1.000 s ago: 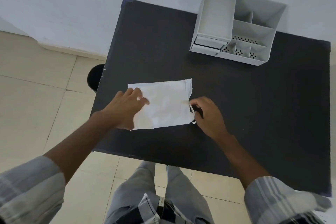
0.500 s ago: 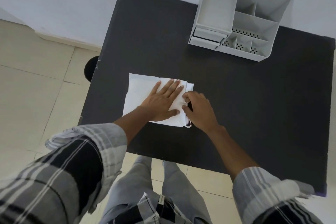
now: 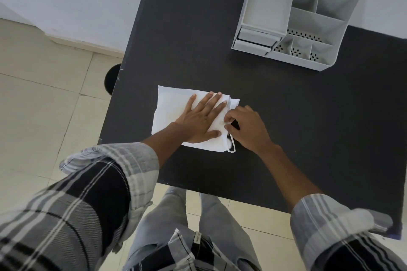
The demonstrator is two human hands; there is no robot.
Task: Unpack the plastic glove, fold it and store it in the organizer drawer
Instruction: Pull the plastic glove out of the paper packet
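A white flat glove packet lies on the black table near its left front part. My left hand rests flat on the packet's right half, fingers spread and pressing it down. My right hand sits at the packet's right edge, with thumb and fingertips pinching that edge beside a thin torn strip. The grey organizer stands at the table's far right, its two small drawers on the lower left side looking pushed in.
The table's left edge runs close to the packet, with tiled floor below it. A dark round object sits on the floor by that edge. A pale wall lies behind the table. My legs stand at the front edge.
My left hand has moved from the packet's left edge onto its right half and lies flat. The right hand stays at the right edge. The camera has moved closer.
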